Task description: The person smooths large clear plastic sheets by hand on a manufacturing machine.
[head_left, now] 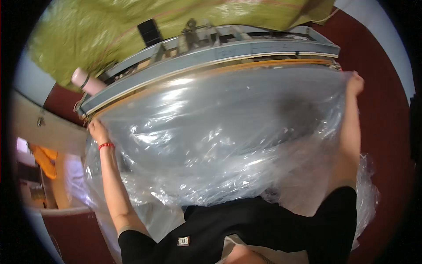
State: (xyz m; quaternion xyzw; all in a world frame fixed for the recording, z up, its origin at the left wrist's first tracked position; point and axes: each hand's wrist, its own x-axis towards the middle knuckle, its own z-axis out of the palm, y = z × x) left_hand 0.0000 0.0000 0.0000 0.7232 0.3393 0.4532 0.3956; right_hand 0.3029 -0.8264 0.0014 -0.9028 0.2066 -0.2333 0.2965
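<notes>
A wide sheet of clear plastic film [211,127] is stretched between my two hands, shiny and creased toward my body. My left hand [97,131], with a red bead bracelet at the wrist, is closed on the film's far left corner, close to the left end of a long grey metal frame [206,56]. Out at the far right, my right hand [355,83] grips the opposite corner just below the frame's right end. The film's far edge lies along an orange strip [263,64] at the frame's near side. Loose folds hang around both forearms.
A pink bottle [88,81] leans at the frame's left end. Behind the frame hangs yellow-green sheeting [101,39], with a small black box [150,32] before it. Orange cloth [44,160] shows at the left. Dark red floor or wall surface [382,132] lies to the right.
</notes>
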